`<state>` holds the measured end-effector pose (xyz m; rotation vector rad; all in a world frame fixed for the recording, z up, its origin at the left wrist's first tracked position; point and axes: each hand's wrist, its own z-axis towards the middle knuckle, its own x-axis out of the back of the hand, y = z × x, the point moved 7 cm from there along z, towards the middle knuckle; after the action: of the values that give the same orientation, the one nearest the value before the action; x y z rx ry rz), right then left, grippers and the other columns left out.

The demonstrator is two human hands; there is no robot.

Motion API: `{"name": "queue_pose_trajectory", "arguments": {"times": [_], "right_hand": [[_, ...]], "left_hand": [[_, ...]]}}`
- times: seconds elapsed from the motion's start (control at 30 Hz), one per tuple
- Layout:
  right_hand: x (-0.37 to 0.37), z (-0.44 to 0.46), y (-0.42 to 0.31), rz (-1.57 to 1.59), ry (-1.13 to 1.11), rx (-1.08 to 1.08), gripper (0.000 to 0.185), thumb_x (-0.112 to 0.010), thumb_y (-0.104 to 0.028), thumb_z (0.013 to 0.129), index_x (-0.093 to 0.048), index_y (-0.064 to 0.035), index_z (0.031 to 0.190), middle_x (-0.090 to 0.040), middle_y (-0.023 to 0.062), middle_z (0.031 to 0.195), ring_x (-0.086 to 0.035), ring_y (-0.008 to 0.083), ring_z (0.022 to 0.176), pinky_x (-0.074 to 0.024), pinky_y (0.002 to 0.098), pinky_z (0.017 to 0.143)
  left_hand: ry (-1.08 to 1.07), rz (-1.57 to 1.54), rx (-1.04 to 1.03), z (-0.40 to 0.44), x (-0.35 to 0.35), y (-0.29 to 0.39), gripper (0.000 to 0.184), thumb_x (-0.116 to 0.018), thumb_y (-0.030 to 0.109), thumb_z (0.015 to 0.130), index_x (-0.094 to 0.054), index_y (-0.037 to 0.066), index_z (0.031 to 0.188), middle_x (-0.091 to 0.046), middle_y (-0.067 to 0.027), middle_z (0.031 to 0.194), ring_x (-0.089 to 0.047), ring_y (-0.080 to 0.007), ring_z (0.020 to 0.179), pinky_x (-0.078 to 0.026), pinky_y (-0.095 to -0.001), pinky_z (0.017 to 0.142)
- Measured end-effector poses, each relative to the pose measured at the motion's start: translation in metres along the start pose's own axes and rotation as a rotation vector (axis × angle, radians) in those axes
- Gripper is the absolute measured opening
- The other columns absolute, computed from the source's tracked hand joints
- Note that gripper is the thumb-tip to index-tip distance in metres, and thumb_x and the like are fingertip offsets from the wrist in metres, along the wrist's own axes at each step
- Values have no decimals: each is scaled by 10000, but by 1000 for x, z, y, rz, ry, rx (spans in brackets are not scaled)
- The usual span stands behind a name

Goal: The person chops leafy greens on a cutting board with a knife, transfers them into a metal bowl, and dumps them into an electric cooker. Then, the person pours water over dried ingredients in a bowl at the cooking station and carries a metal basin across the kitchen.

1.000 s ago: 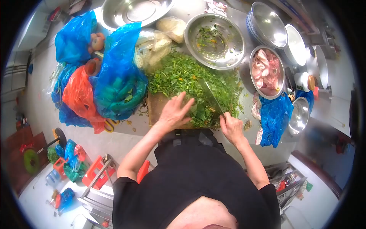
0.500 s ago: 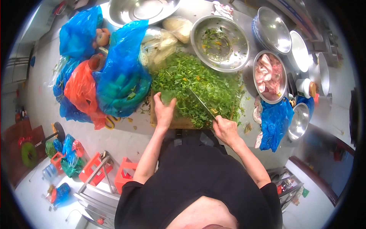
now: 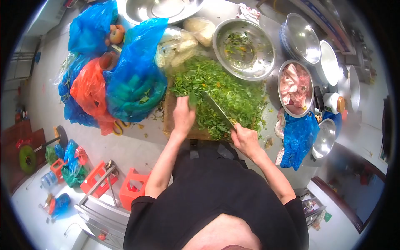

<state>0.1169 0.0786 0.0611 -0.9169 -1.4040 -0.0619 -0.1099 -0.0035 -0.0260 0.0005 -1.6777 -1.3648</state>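
Observation:
A heap of chopped green leaves (image 3: 233, 98) covers most of a wooden board (image 3: 170, 112) at the table's near edge. My right hand (image 3: 246, 141) is closed round the handle of a knife (image 3: 218, 109), whose blade points up and left over the greens. At the heap's left side my left hand (image 3: 183, 116) has its fingers drawn together, with a bit of green leaf showing at the fingertips. A steel bowl (image 3: 244, 49) with scraps of leaves stands beyond the heap.
Blue bags (image 3: 135, 79) and a red bag (image 3: 89, 89) lie left of the board. On the right are a bowl of raw meat (image 3: 295, 88), a blue bag (image 3: 301, 139) and a small steel bowl (image 3: 324, 139). Red stools (image 3: 133, 187) stand on the floor.
My left hand was spread over the greens, then drew back left with fingers apart, and has now closed at the heap's left edge. The knife has shifted left. The whole view has turned slightly.

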Motion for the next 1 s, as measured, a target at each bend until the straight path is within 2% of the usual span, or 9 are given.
{"name": "queue_pose_trajectory", "arguments": {"times": [0.03, 0.07, 0.2, 0.3, 0.5, 0.63, 0.7, 0.83, 1.0], "right_hand": [[1, 2, -6, 8, 18, 45, 121, -635, -100, 896, -522, -57, 887, -638, 112, 684, -651, 325, 602, -507, 441, 520], [2, 5, -9, 8, 19, 39, 121, -635, -100, 896, -522, -57, 887, -638, 112, 684, -651, 325, 602, -507, 441, 520], [4, 20, -31, 14, 23, 82, 139, -639, -120, 892, -519, -55, 866, -629, 115, 662, -646, 322, 590, -504, 437, 508], [-8, 29, -38, -36, -17, 89, 154, -631, -135, 890, -514, -48, 842, -624, 124, 634, -651, 318, 579, -509, 434, 499], [-45, 27, -38, -227, -162, 195, 94, -596, -85, 846, -519, -36, 820, -623, 138, 592, -660, 307, 540, -507, 430, 464], [-41, 29, -36, -224, -207, 196, 74, -588, -58, 824, -522, -25, 822, -614, 146, 575, -656, 318, 526, -508, 432, 461], [-35, 37, -36, -100, -261, 194, 67, -574, -57, 833, -525, -11, 829, -611, 156, 569, -654, 337, 524, -515, 438, 476], [-51, 58, -35, -64, -267, 125, 88, -570, -84, 865, -537, -4, 850, -610, 168, 567, -654, 355, 539, -520, 454, 497], [-87, 53, -24, 3, -61, 178, 127, -587, -110, 888, -500, -35, 835, -621, 151, 596, -648, 350, 535, -514, 454, 489]], "left_hand": [[38, 63, -88, -10, -3, 9, 233, -655, 4, 833, -596, 29, 1058, -592, -173, 1011, -618, -368, 948, -521, -432, 731], [93, 138, -235, -19, -5, 17, 327, -627, -67, 762, -607, 41, 1070, -593, -156, 1010, -626, -341, 912, -532, -422, 691], [62, 210, -432, -43, -8, 27, 485, -608, -73, 619, -637, 31, 1091, -596, -123, 1018, -632, -318, 889, -550, -396, 694], [33, 221, -481, -56, -9, 22, 429, -603, -64, 638, -664, 35, 1051, -599, -123, 1025, -636, -305, 898, -557, -384, 698], [-31, 263, -412, -62, -4, 22, 389, -616, -19, 642, -698, 46, 1017, -604, -117, 1062, -636, -298, 932, -565, -362, 732], [12, 305, -524, -55, 9, 34, 371, -621, -1, 637, -693, 52, 997, -605, -117, 1090, -627, -300, 986, -556, -367, 790], [-96, 188, -509, -54, 3, 26, 350, -611, 20, 640, -656, 31, 987, -596, -130, 1112, -604, -339, 1015, -540, -402, 815], [-108, 140, -466, -54, 3, 19, 360, -611, 15, 638, -652, 28, 995, -597, -124, 1132, -603, -348, 1031, -540, -399, 828], [-139, 147, -489, -58, 15, 27, 390, -616, -9, 612, -675, 34, 995, -624, -126, 1108, -628, -324, 1017, -550, -387, 840]]}}
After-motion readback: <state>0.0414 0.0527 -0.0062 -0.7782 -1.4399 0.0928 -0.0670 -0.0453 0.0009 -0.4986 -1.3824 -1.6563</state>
